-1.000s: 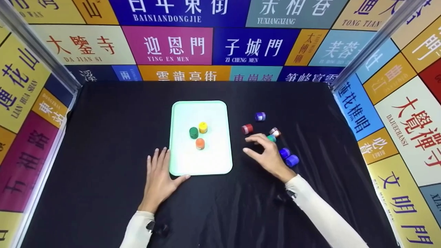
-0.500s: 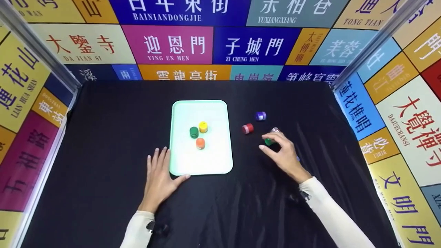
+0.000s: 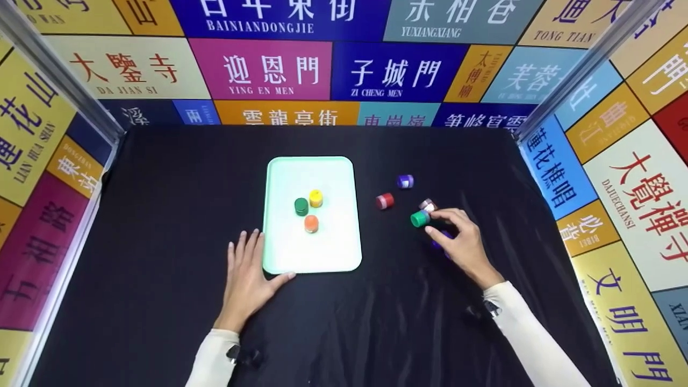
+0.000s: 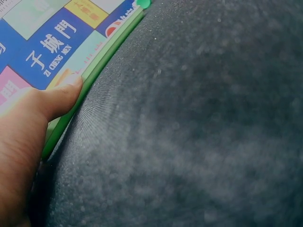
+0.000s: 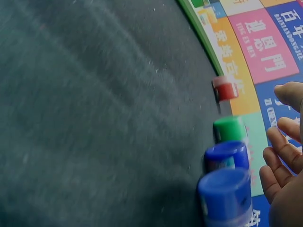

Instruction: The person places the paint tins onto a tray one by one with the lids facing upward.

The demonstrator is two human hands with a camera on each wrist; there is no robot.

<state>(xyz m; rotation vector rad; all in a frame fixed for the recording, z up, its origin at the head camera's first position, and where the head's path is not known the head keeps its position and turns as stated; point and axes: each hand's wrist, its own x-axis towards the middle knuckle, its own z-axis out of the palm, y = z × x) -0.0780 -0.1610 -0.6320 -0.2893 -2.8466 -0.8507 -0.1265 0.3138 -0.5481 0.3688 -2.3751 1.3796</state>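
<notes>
My left hand (image 3: pixel 248 277) lies with straight fingers along the left side of the pale green tray (image 3: pixel 333 252), its thumb (image 4: pixel 64 97) at the near rim. On the tray stand a dark green paint jar (image 3: pixel 301 206), a yellow jar (image 3: pixel 315 198) and an orange jar (image 3: pixel 311 223). To the right, my right hand (image 3: pixel 463 239) is held over several loose jars, thumb and fingers apart. Its fingertips are right at a bright green paint jar (image 3: pixel 420 219). Under the hand a violet-blue jar (image 3: pixel 441 239) partly shows; a blue jar (image 5: pixel 225 194) shows in the right wrist view.
A red jar (image 3: pixel 385 201) and a purple jar (image 3: pixel 406 181) lie between the tray and the right hand. Just behind the green jar is a brownish jar (image 3: pixel 428 205). Printed sign panels (image 3: pixel 262 70) wall in the black cloth (image 3: pixel 188 188) at the back and sides.
My right hand has moved rightward, from beside the red jar to the right side of the bright green jar, which now shows in full. The left hand and tray have stayed put.
</notes>
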